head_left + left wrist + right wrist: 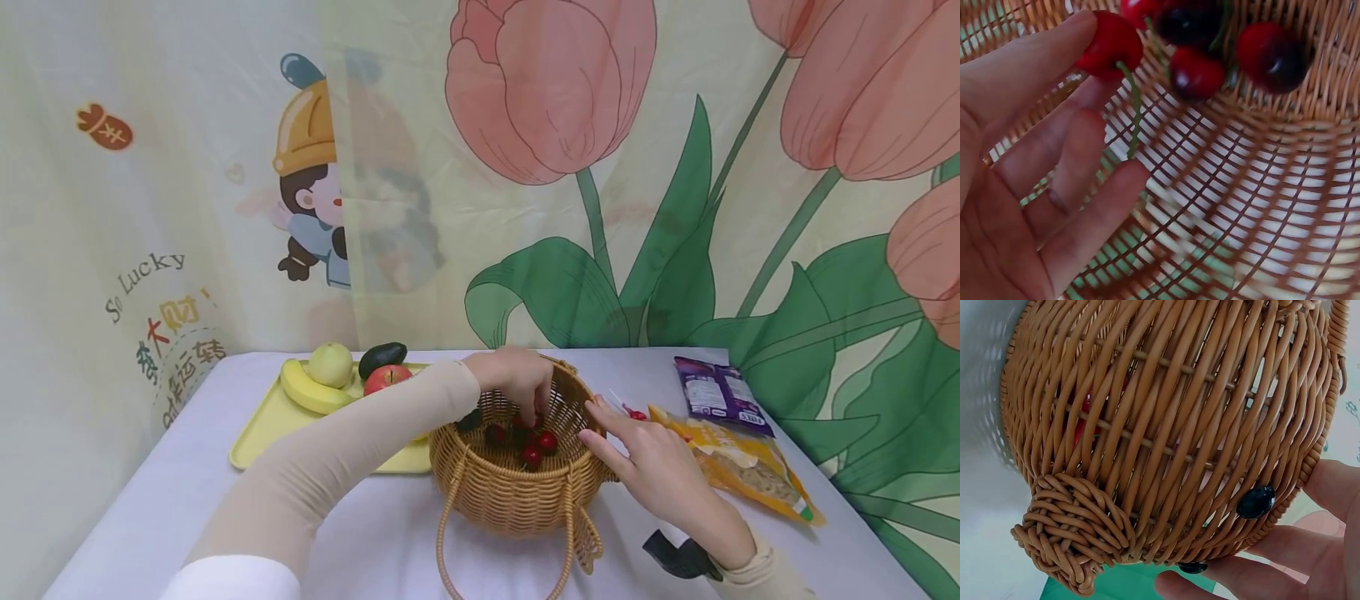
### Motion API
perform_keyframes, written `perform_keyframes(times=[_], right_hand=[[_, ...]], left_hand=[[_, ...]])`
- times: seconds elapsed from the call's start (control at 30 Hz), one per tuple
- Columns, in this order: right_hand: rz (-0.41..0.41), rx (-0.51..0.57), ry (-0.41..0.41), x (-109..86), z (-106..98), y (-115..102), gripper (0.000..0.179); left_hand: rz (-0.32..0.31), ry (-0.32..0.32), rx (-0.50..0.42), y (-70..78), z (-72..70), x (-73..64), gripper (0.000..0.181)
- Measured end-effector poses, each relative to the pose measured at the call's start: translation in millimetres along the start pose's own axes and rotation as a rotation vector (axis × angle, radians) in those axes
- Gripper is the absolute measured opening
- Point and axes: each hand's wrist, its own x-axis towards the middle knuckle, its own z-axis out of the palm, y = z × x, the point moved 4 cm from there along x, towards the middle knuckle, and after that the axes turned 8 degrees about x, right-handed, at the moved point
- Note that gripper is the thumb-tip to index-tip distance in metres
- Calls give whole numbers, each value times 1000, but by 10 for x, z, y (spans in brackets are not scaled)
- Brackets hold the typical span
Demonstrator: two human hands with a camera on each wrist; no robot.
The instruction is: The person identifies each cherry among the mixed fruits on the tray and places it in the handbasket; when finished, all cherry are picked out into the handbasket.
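Note:
My left hand reaches over the far rim into a wicker basket. In the left wrist view, its thumb and a finger pinch a red cherry with a green stem. More cherries, bright to dark red, lie in the basket. My right hand touches the basket's right rim with fairly straight fingers. From the right wrist view, its fingers rest along the rim beside black, glossy oval pieces on the wicker. A woven knob-like part sticks out from the basket's side.
A yellow tray at left holds bananas, a round pale green fruit, a red apple and a dark avocado-like item. Purple and orange packets lie at right. The basket's handle hangs towards the front.

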Motion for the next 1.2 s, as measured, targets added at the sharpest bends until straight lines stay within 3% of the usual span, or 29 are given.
perform_keyframes(times=[0.3,1.2], right_hand=[[2,2,-1,12,-17,-18,55],[18,-2,-17,2,1,-28,56]], left_hand=[[31,69,-50,-29,54,31,20],[12,60,-44,-12,96,23,25]])
